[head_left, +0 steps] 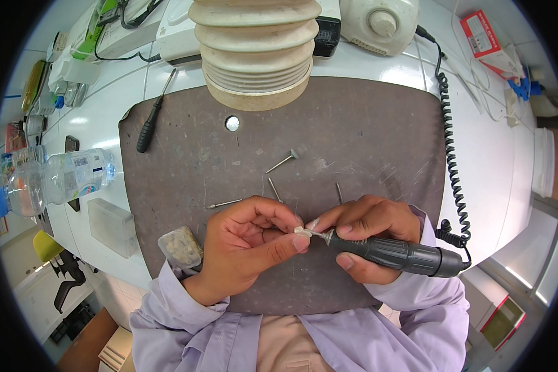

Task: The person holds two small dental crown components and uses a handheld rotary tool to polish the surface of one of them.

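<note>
Between the thumb and fingers of my left hand (pixel 245 239) is a small whitish tooth-shaped piece (pixel 301 231). My right hand (pixel 375 229) grips a black rotary handpiece (pixel 398 255), its metal bit (pixel 319 234) pointing left and meeting or nearly meeting the piece. Several loose bits lie on the brown mat beyond my hands, among them one with a wide grey head (pixel 285 159) and a thin one (pixel 225 203). Beside my left wrist stands a clear box of small cream-coloured pieces (pixel 181 247).
A ribbed cream suction hose (pixel 257 53) hangs over the mat's far edge. The handpiece's coiled black cord (pixel 451 142) runs along the right to a cream control unit (pixel 378 25). At left are a black-handled screwdriver (pixel 147 130), a clear bottle (pixel 74 175) and a clear plastic box (pixel 112 227).
</note>
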Available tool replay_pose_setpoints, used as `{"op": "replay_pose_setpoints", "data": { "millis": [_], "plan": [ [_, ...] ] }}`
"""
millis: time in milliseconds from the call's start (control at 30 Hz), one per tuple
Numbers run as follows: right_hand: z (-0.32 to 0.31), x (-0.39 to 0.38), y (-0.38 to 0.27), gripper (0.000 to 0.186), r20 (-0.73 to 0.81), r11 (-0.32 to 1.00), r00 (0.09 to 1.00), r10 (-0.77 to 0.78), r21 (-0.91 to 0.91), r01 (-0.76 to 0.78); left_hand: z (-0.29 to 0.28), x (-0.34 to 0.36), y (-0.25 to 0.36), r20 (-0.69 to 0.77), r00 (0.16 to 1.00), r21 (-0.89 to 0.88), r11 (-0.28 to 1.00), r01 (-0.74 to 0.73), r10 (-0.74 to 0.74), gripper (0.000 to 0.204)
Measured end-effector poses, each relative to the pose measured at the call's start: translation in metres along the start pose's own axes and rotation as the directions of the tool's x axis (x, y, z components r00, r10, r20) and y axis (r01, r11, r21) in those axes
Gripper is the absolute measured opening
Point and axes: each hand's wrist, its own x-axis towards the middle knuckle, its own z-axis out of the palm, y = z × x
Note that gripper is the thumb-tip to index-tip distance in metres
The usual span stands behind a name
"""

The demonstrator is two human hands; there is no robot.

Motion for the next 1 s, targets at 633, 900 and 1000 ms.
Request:
{"op": "replay_pose_setpoints", "data": {
  "millis": [633,900,1000],
  "plan": [
    [0.0011,0.0001,0.0008,0.024,-0.012,1.0,1.0,-0.014,-0.008,0.014,0.0004,0.0004,-0.0009,0.002,1.0,-0.022,1.0,0.0,0.0,0.02],
    [0.0011,-0.0002,0.0016,0.024,-0.015,1.0,1.0,-0.023,-0.012,0.023,0.001,0.0009,-0.001,-0.001,1.0,-0.015,1.0,0.001,-0.001,0.02],
    [0.0007,-0.0001,0.0016,0.024,-0.011,1.0,1.0,-0.027,-0.017,0.027,0.0008,0.001,-0.0008,0.001,1.0,-0.01,1.0,0.005,-0.005,0.02]
  ]
}}
